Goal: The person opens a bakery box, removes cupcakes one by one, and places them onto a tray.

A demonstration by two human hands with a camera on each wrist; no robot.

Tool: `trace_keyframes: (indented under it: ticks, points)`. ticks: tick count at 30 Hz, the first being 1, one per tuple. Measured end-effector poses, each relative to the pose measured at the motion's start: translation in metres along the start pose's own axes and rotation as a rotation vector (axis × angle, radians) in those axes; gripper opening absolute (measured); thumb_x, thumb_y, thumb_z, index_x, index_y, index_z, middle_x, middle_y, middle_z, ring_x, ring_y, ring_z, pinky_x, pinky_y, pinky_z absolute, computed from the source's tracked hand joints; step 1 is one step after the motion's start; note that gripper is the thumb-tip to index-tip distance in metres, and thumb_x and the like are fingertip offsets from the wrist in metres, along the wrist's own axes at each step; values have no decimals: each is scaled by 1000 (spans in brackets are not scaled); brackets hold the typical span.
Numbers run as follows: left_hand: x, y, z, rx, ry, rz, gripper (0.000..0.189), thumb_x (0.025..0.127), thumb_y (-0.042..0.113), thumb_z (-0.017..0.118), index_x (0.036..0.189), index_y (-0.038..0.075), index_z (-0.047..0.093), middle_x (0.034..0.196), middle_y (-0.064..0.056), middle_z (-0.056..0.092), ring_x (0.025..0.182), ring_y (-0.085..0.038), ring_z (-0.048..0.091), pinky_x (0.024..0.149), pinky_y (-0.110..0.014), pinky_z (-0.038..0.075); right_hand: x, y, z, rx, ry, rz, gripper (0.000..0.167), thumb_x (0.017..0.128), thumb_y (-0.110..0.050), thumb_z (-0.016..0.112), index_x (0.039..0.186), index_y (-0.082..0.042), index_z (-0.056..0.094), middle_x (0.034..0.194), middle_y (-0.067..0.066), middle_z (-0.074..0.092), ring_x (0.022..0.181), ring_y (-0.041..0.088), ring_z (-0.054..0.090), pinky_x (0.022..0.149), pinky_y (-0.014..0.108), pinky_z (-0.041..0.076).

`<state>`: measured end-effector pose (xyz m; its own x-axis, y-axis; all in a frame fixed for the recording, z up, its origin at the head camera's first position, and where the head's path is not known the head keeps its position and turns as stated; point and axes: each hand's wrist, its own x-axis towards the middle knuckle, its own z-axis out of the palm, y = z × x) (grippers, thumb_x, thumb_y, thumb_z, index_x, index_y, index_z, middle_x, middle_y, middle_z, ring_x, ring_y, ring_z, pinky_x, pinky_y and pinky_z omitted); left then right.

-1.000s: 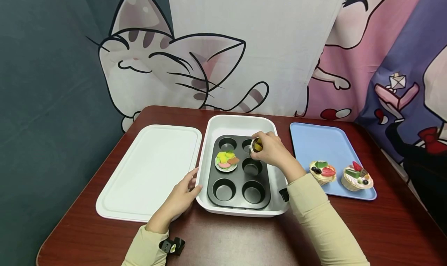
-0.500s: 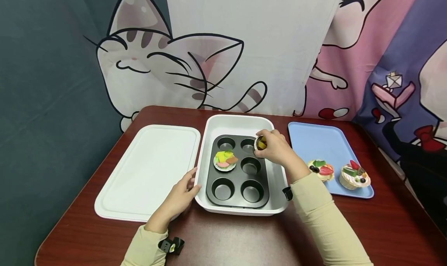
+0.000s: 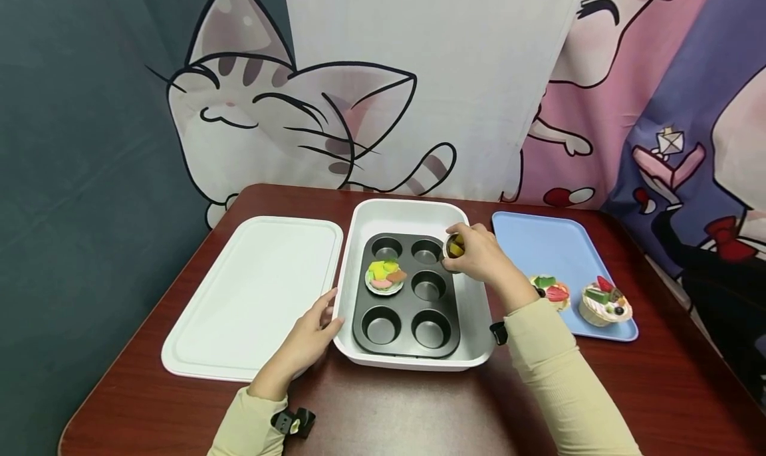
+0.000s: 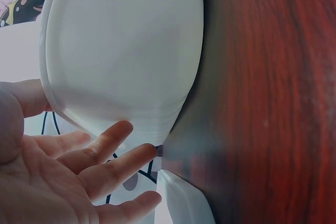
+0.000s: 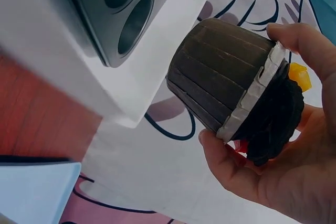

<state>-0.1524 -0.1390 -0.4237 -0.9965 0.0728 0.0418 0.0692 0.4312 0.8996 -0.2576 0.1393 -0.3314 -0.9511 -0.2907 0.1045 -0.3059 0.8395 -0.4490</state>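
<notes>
In the head view my right hand [image 3: 479,253] pinches a cupcake by its rim, above the right edge of a dark muffin tin [image 3: 407,343]. The right wrist view shows this cupcake [image 5: 220,69] tilted, with a ribbed dark brown cup, a whitish rim, and dark topping with yellow and red bits. A cupcake with yellow, green and pink topping [image 3: 385,275] sits in the tin's middle left well. The tin lies inside a white tub [image 3: 407,365]. My left hand [image 3: 305,340] touches the tub's left side, its fingers loosely extended along the wall [image 4: 126,40].
A flat white tray [image 3: 251,296] lies left of the tub. On the right, a blue tray [image 3: 538,240] bears two fruit-topped cupcakes, one [image 3: 606,302] near its front right corner and the other [image 3: 553,291] partly behind my right forearm. A printed curtain [image 3: 479,110] hangs behind the table.
My right hand has shifted a little to the right with the cupcake, from over the tin's back right well to beside it. My left hand stays at the tub's side.
</notes>
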Motion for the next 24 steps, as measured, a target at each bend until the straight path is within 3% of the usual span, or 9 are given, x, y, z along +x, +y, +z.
trace_keyframes:
  ticks: [24]
  points:
    - [-1,4,0,-3,12,-23,52,85,5,53,132,2,33,105,-18,56,93,-25,56,82,-42,41,-7,36,-16,-19,12,42,54,69,-19,69,115,0,48,99,23,46,89,33,40,66,42,35]
